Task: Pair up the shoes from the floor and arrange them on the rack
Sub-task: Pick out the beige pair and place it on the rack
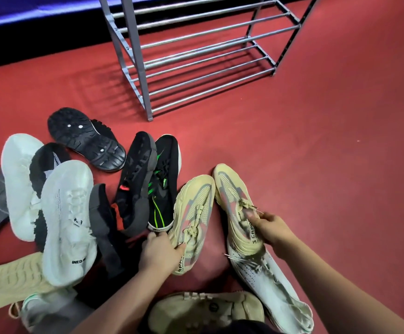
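From the head camera, it's all happening low in the middle of the shot: both hands are working the same beige pair on the red floor (316, 165). The left hand (158, 253) is gripping the left beige shoe (193, 220) at its near end, fingers curled round the collar. The right hand (272, 231) is pinching the right beige shoe (234, 203) at the tongue and collar, thumb on top by the laces, the other fingers tucked beneath. Neither hand is spread, and each is taking the shoe on its own side. The two shoes are lying side by side, heels near and toes far, their long axes closing in until the toes are almost touching. The right one's heel is resting on a white shoe (268, 285) lying nearer the person. Now the line that matters: the rack (135, 49) is standing well apart, far beyond those toes and a little left, its rails running across the line of the shoes. So the toes are already pointing roughly the way they need to go, and I'm judging the pair matched but not yet racked. The carry is looking like a straight lift up and away, both hands together. Off to the left the pile (68, 220) of black and white shoes is waiting, just beside the left hand, so that side is calling for a clean lift.
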Motion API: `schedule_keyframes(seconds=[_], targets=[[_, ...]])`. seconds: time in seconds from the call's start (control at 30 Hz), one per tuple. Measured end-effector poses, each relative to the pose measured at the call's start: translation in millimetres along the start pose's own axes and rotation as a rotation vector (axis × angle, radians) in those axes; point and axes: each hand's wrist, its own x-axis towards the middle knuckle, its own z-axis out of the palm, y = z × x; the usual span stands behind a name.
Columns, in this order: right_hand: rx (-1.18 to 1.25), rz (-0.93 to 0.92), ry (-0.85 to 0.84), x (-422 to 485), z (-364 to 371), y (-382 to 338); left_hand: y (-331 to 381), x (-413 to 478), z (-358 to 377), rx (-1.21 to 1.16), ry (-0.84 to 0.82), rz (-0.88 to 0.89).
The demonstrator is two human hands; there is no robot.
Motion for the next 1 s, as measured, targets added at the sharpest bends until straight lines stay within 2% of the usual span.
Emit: schedule_keyframes(seconds=[0.13,0.3,0.63,0.77,1.0], targets=[[0.026,0.018,0.11,1.0,8.6,-2.8,-5.1,0.0,-3.7,-0.127,-0.07,-0.011],[0.125,-0.007,0.171,-20.4,11.0,-19.0,0.6,-9.4,-29.9,-0.315,-0.043,0.011],[0.226,-0.222,0.15,-122.3,14.0,-115.3,-0.9,-34.0,-140.6,-0.741,-0.07,0.159],[0.223,-0.279,0.132,-151.0,11.0,-154.4,2.8,-51.7,-176.4,-0.798,-0.088,0.172],[0.23,-0.349,0.087,-120.4,-1.5,-206.7,23.6,-32.1,-208.5,-0.962,-0.06,0.119]])
